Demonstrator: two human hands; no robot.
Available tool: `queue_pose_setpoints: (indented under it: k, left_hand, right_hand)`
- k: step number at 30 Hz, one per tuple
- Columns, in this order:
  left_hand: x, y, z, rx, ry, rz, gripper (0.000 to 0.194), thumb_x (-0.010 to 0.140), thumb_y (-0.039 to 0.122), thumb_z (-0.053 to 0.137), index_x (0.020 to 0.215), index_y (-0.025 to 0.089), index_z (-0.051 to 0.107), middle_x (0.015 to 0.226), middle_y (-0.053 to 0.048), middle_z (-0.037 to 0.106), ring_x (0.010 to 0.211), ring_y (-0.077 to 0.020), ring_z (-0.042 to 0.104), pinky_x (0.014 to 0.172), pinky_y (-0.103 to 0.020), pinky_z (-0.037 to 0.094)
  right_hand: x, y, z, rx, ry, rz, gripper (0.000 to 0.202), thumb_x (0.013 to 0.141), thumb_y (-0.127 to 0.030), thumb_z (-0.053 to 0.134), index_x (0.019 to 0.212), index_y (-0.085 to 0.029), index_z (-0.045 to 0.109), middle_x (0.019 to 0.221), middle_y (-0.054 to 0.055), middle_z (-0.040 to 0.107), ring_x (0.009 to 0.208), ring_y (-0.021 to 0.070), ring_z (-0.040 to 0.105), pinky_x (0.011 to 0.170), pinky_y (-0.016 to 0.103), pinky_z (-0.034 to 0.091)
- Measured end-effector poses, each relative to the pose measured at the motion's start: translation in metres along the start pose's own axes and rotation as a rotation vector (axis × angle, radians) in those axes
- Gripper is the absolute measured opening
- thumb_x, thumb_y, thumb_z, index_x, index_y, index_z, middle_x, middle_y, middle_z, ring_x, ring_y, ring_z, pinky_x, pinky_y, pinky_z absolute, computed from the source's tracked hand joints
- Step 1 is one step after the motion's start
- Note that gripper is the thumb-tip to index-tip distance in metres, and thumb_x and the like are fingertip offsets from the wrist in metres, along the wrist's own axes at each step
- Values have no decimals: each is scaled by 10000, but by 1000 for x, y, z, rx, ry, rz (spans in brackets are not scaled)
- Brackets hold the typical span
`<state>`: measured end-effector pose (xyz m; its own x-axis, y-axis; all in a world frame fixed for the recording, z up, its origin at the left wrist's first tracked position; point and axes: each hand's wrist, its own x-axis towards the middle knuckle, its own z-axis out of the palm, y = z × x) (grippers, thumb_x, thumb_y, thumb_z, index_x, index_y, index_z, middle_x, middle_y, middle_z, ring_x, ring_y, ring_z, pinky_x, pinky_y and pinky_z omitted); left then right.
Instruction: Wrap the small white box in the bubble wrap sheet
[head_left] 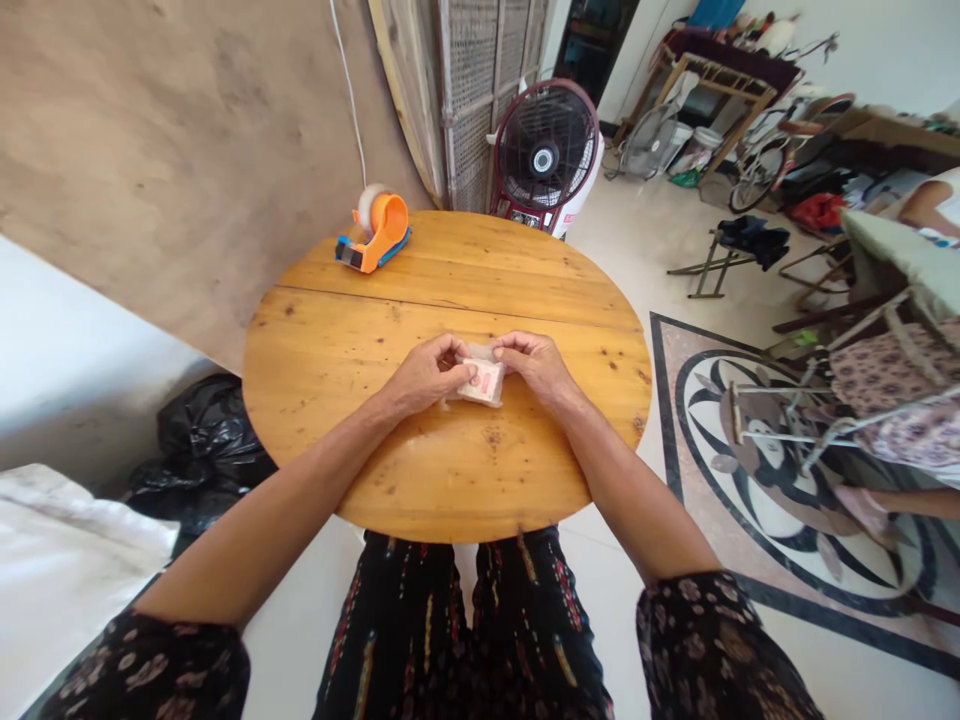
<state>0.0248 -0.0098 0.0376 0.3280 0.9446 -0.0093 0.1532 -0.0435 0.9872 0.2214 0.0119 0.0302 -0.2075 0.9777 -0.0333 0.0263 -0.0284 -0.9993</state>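
Note:
A small whitish packet (484, 381) with red print and a clear wrapper lies at the middle of the round wooden table (450, 480). My left hand (433, 374) is closed on its left side, the thumb resting on its face. On the other side, my right hand (534, 363) pinches the wrapper at the packet's upper right corner. An orange tape dispenser (384, 232) with a roll of clear tape stands at the table's back left edge, away from both hands.
Behind the table stands a fan (546, 155). Black plastic bags (206, 440) lie at the left, beside a white sack (75, 560). A seated person (907, 400) is at the far right, near a small folding stool (724, 255).

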Motion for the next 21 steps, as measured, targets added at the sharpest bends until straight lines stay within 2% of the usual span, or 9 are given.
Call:
queue_pose_setpoints:
  k: [7,12,14,17,21]
  left_hand:
    - [1,-3,0,3,21,34,269,687,351,671,832,183,521,766,12,608,678,-128,580,631,-243,456]
    - [1,-3,0,12,13,23,289,700,351,656,891,184,518,788,4,614,710,-145,607,654,-258,473]
    - [2,-3,1,11,40,41,356,689,345,667,963,176,515,857,-12,618,756,-149,613,683,-265,489]
    - [3,-6,0,34,76,59,558,688,334,683,1178,151,490,1025,-59,626,844,-159,628,747,-283,507]
    - [3,-8,-2,37,12,36,809,729,374,686,1429,138,356,1188,-121,623,911,-186,655,777,-300,511]
  right_hand:
    - [-8,-8,-3,-67,-70,-43,405,717,-562,746,848,-187,668,802,12,689,722,147,625,725,303,520]
    - [-11,-9,-6,-274,-123,-127,520,687,-499,808,1081,-195,657,994,52,711,839,175,655,787,335,531]
    - [-12,-8,-6,-363,-111,-161,545,705,-472,799,1149,-198,641,1038,65,703,857,186,660,782,346,536]
    - [-14,-7,-4,-460,-83,-219,538,740,-439,775,1202,-206,629,1037,68,700,875,199,665,816,372,539]
    - [-15,-7,-4,-491,-92,-279,540,768,-422,756,1248,-220,613,1048,68,710,937,216,673,882,400,534]
